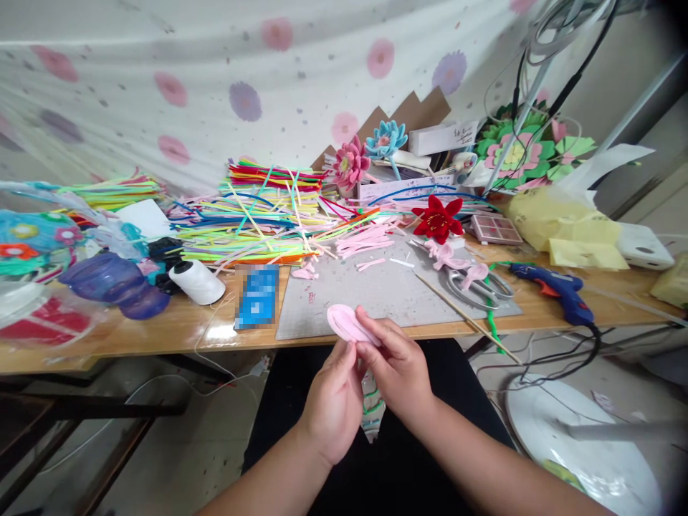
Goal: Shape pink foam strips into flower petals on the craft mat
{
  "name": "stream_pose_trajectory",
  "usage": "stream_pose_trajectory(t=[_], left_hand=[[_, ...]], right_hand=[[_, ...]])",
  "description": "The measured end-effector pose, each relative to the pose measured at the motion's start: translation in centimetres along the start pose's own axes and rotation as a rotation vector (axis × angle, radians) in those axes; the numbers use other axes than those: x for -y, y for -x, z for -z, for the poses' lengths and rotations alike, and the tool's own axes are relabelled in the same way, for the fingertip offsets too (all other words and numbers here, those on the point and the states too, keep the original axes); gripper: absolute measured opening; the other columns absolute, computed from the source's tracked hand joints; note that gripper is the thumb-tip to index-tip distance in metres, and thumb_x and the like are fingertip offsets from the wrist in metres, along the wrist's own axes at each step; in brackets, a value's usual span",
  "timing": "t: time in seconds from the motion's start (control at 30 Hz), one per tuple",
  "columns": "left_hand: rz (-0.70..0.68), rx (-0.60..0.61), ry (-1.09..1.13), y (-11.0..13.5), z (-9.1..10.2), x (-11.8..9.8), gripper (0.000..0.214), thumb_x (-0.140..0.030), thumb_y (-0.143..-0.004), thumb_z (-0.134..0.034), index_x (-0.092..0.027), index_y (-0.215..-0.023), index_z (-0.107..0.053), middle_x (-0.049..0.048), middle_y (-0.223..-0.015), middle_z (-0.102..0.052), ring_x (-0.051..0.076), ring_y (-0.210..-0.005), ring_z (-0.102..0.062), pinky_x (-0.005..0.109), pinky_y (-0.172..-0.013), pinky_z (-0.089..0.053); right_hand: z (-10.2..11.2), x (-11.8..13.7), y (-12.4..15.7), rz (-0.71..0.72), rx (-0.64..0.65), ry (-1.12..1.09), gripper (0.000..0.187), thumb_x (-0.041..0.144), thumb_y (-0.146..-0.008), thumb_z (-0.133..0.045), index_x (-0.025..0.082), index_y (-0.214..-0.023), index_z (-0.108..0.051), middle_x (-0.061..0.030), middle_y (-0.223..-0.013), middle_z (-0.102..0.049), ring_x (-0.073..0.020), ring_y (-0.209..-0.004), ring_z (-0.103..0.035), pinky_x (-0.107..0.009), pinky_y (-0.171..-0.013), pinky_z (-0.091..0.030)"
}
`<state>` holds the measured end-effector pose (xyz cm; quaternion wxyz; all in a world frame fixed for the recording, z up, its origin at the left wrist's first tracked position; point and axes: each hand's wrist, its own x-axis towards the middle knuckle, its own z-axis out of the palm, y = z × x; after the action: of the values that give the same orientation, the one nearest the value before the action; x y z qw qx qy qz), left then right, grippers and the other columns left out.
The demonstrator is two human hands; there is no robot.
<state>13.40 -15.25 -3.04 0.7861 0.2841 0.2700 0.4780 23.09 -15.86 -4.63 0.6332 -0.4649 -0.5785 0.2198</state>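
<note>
Just in front of the table edge, a pink fuzzy petal [344, 324], which looks made of pipe cleaner, is held between both hands. My left hand [336, 398] pinches its lower end with thumb and fingers closed. My right hand [400, 362] grips its right side, thumb below and fingers over it. Beyond them lies a grey cutting mat [333, 287] with a bundle of pink pipe cleaners [365, 240] and short pink pieces [305, 272]. Scissors [473, 287] lie at the mat's right, with pink petals [441, 254] on and beside them.
Piled pipe cleaners [258, 215] cover the back left. A white thread spool [197, 282] and blue packet [258, 297] stand left of the mat. A red flower [438, 218], a thin stick [462, 312] and a blue glue gun [562, 287] are on the right.
</note>
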Motion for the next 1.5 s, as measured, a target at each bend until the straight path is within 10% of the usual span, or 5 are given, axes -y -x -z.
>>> stream_pose_trajectory(t=[0.27,0.47,0.8,1.27,1.5], left_hand=[[-0.033,0.042,-0.363,-0.1,0.9,-3.6,0.056,-0.032,-0.074,-0.069,-0.026,-0.126,-0.049,0.006,-0.116,-0.061,0.022,-0.109,-0.054,0.032,-0.091,-0.044],[0.225,0.147,-0.7,-0.6,0.9,-5.5,0.029,-0.042,-0.082,-0.056,-0.013,-0.082,-0.059,0.0041,-0.064,-0.064,0.012,-0.051,-0.057,0.023,-0.049,-0.045],[0.209,0.087,-0.427,-0.2,0.3,-3.3,0.019,-0.03,-0.08,-0.062,-0.013,-0.075,-0.056,-0.0019,-0.057,-0.056,0.006,-0.046,-0.05,0.019,-0.048,-0.041],[0.404,0.311,-0.654,-0.5,1.2,-4.8,0.03,-0.038,-0.075,-0.064,-0.008,-0.074,-0.062,0.0093,-0.062,-0.066,0.014,-0.052,-0.06,0.025,-0.052,-0.048],[0.281,0.195,-0.517,-0.9,1.5,-4.1,0.024,-0.033,-0.076,-0.066,-0.009,-0.077,-0.062,0.0038,-0.059,-0.063,0.01,-0.052,-0.057,0.022,-0.054,-0.046]], right_hand=[[3.1,0.9,-2.2,-0.002,0.268,0.016,0.028,0.015,-0.079,-0.057,0.021,-0.105,-0.066,-0.0026,-0.078,-0.063,-0.0128,-0.068,-0.058,-0.024,-0.06,-0.047],[4.8,1.8,-3.4,-0.007,0.588,0.048,0.035,0.006,-0.077,-0.052,0.021,-0.105,-0.067,-0.0019,-0.081,-0.065,-0.0118,-0.071,-0.059,-0.023,-0.066,-0.046],[5.5,0.9,-2.6,0.259,0.461,0.078,0.032,0.023,-0.083,-0.06,0.02,-0.115,-0.059,-0.0073,-0.094,-0.065,-0.0152,-0.086,-0.061,-0.028,-0.075,-0.049],[6.0,1.8,-4.1,0.136,0.797,0.005,0.015,0.024,-0.086,-0.057,0.017,-0.092,-0.069,-0.0048,-0.079,-0.064,-0.0109,-0.071,-0.059,-0.021,-0.064,-0.045],[4.9,2.0,-4.2,0.009,0.699,0.055,0.014,0.013,-0.081,-0.059,0.017,-0.092,-0.067,-0.0038,-0.081,-0.065,-0.0117,-0.072,-0.061,-0.023,-0.067,-0.048]])
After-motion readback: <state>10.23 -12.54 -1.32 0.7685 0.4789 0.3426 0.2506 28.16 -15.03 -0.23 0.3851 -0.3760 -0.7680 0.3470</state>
